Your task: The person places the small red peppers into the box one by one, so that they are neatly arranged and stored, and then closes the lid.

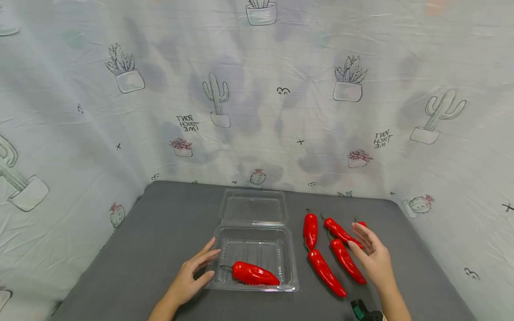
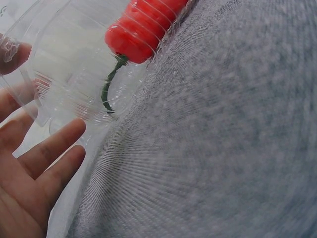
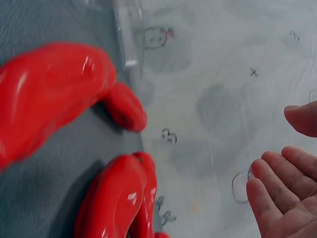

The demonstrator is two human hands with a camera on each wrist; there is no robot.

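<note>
A clear plastic clamshell box [image 1: 290,267] lies with its lid [image 1: 253,209] folded back. Inside its base is one glossy red chili pepper [image 1: 254,273], its dark green stem pointing left. My left hand [image 1: 192,274] rests at the box's left edge with fingers spread and fairly straight; in the left wrist view some fingertips show through the plastic. My right hand [image 1: 375,258] hovers over the loose red peppers [image 1: 347,261] right of the box, thumb apart from the fingers, holding nothing. In the right wrist view its palm [image 3: 292,213] is bare.
Several red peppers lie loosely grouped on the grey table [image 1: 176,223], one [image 1: 310,229] close to the box's right side. A black and green item [image 1: 363,310] shows by the right wrist. A cactus-print sheet [image 1: 257,133] surrounds the table's back and sides.
</note>
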